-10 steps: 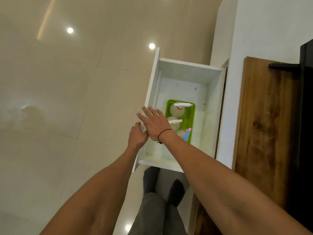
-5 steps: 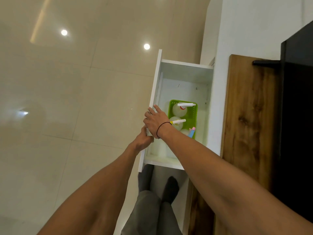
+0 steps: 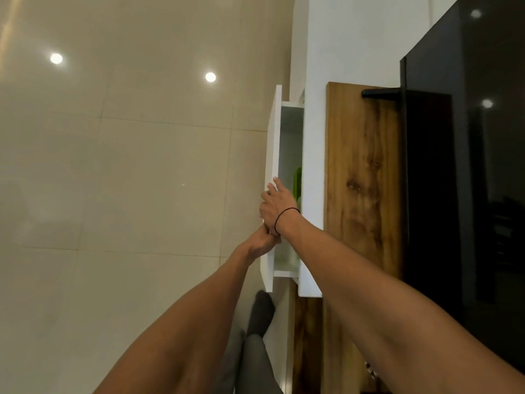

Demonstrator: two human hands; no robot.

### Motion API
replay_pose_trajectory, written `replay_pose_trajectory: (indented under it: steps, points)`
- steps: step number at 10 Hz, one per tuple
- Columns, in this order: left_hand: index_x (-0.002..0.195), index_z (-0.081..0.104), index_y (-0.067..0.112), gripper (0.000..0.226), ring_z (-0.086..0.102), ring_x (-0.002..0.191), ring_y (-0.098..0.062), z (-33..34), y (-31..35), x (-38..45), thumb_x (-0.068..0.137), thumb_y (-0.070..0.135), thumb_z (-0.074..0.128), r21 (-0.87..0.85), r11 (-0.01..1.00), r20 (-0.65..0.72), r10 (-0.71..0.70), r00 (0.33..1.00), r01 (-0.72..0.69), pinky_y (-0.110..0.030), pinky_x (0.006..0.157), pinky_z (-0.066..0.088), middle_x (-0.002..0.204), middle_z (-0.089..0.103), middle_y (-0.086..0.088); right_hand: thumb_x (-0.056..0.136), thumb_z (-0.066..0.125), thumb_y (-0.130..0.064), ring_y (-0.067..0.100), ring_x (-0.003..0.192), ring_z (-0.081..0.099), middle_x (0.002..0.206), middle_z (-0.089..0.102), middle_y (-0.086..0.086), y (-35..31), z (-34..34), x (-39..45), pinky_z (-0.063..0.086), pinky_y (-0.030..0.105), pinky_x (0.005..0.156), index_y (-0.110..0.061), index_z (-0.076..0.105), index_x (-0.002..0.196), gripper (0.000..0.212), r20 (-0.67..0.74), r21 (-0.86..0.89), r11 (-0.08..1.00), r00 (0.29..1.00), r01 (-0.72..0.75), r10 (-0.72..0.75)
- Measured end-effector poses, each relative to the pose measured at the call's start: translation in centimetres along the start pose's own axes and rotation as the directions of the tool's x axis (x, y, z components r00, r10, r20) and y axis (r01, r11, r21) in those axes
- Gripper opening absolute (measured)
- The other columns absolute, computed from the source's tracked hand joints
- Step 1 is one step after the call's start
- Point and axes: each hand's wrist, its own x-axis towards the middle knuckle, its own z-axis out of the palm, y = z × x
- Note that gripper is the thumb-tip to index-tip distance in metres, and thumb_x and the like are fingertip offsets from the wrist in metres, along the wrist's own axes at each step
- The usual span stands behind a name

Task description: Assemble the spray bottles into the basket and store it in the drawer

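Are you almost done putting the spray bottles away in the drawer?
Nearly. Done: the green basket sits inside the drawer, though only a sliver of it peeks out and the bottles are hidden now. In hand: the right hand and the left hand are both on the drawer's white front. Left to do: the drawer is open just a narrow gap, so one last push should probably shut it.

arms: bare | right wrist: thin black band (image 3: 285,216) | trousers (image 3: 250,362): grey | sock (image 3: 262,309): dark

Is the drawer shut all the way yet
No. A narrow gap is open between the drawer front and the cabinet, with an edge of the green basket showing inside.
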Motion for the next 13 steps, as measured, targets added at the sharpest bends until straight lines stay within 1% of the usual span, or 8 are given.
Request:
replay_pose_trajectory:
  steps: [1, 3, 4, 5, 6, 7, 10, 13]
  points:
    - [0.145, 0.050, -0.004, 0.042, 0.060, 0.119, -0.035, 2.1, 1.4, 0.0, 0.106, -0.003, 0.035, -0.024, 1.000, 0.044, -0.012, 0.999, 0.013, -0.029, 0.090, 0.055, 0.131, 0.061, -0.026, 0.104, 0.045, -0.048, 0.038, 0.158, 0.020, 0.163, 0.039, 0.013, 1.4, 1.7, -1.2, 0.001, 0.059, 0.129, -0.023, 0.053, 0.148, 0.051, 0.046, -0.009, 0.999, 0.998, -0.038, 0.038]
    - [0.157, 0.034, 0.005, 0.054, 0.047, 0.125, -0.020, 5.0, 3.5, -0.2, 0.104, -0.003, 0.036, -0.066, 0.997, 0.122, -0.027, 0.992, 0.035, -0.032, 0.101, 0.040, 0.156, 0.047, -0.016, 0.099, 0.049, -0.047, 0.035, 0.158, 0.016, 0.163, 0.038, 0.009, 3.8, 4.4, -3.2, 0.001, 0.058, 0.128, -0.025, 0.054, 0.147, 0.053, 0.075, -0.033, 0.998, 0.996, -0.047, 0.049]
    - [0.161, 0.027, 0.005, 0.059, 0.047, 0.140, -0.032, 5.4, 3.4, -0.2, 0.103, -0.006, 0.035, -0.076, 0.997, 0.089, -0.028, 0.996, 0.035, -0.038, 0.111, 0.042, 0.157, 0.045, -0.018, 0.100, 0.048, -0.048, 0.034, 0.159, 0.013, 0.165, 0.035, 0.009, 3.6, 4.7, -3.2, 0.000, 0.058, 0.128, -0.025, 0.053, 0.149, 0.054, 0.066, -0.037, 0.998, 0.997, -0.043, 0.045]
    - [0.157, 0.033, -0.001, 0.055, 0.049, 0.121, -0.026, 5.2, 3.3, -0.2, 0.102, -0.010, 0.031, -0.055, 0.998, 0.119, -0.034, 0.992, 0.041, -0.013, 0.086, 0.048, 0.141, 0.052, -0.019, 0.101, 0.046, -0.047, 0.035, 0.160, 0.011, 0.167, 0.030, 0.011, 3.4, 4.5, -3.1, -0.001, 0.059, 0.128, -0.024, 0.050, 0.151, 0.055, 0.082, -0.040, 0.998, 0.995, -0.045, 0.048]
    - [0.155, 0.035, -0.004, 0.053, 0.044, 0.118, -0.022, 5.3, 3.7, -0.4, 0.103, -0.012, 0.030, -0.058, 0.998, 0.157, -0.030, 0.987, 0.040, -0.022, 0.088, 0.047, 0.131, 0.049, -0.012, 0.105, 0.041, -0.046, 0.035, 0.160, 0.011, 0.168, 0.029, 0.011, 3.6, 4.4, -3.2, -0.001, 0.059, 0.128, -0.023, 0.047, 0.153, 0.054, 0.097, -0.052, 0.997, 0.993, -0.058, 0.063]
    - [0.161, 0.027, 0.002, 0.062, 0.046, 0.138, -0.030, 5.6, 3.6, -0.7, 0.101, -0.011, 0.033, -0.057, 0.997, 0.169, -0.046, 0.985, 0.056, -0.040, 0.118, 0.039, 0.155, 0.045, -0.018, 0.102, 0.045, -0.048, 0.035, 0.161, 0.010, 0.169, 0.027, 0.012, 3.7, 4.5, -3.5, 0.000, 0.059, 0.128, -0.022, 0.045, 0.154, 0.058, 0.118, -0.061, 0.996, 0.991, -0.062, 0.069]
    - [0.166, 0.020, 0.018, 0.067, 0.033, 0.155, -0.033, 4.3, 2.6, -1.7, 0.105, 0.004, 0.043, -0.055, 0.985, 0.221, -0.146, 0.964, 0.162, -0.049, 0.122, 0.035, 0.172, 0.027, -0.006, 0.105, 0.040, -0.044, 0.035, 0.160, 0.010, 0.170, 0.024, 0.013, 3.3, 4.0, -4.6, 0.000, 0.058, 0.129, -0.021, 0.040, 0.157, 0.057, 0.124, -0.074, 0.995, 0.989, -0.072, 0.081]
    - [0.142, 0.057, 0.010, 0.042, 0.066, 0.121, -0.032, 0.4, 5.5, -6.1, 0.101, 0.011, 0.047, 0.225, 0.974, -0.135, 0.006, 0.991, 0.024, -0.044, 0.109, 0.052, 0.134, 0.068, -0.018, 0.094, 0.061, -0.036, 0.037, 0.153, 0.029, 0.157, 0.044, 0.013, 3.3, 1.5, -10.8, 0.011, 0.063, 0.125, -0.019, 0.048, 0.149, 0.059, 0.126, 0.155, 0.973, 0.981, -0.168, 0.149]
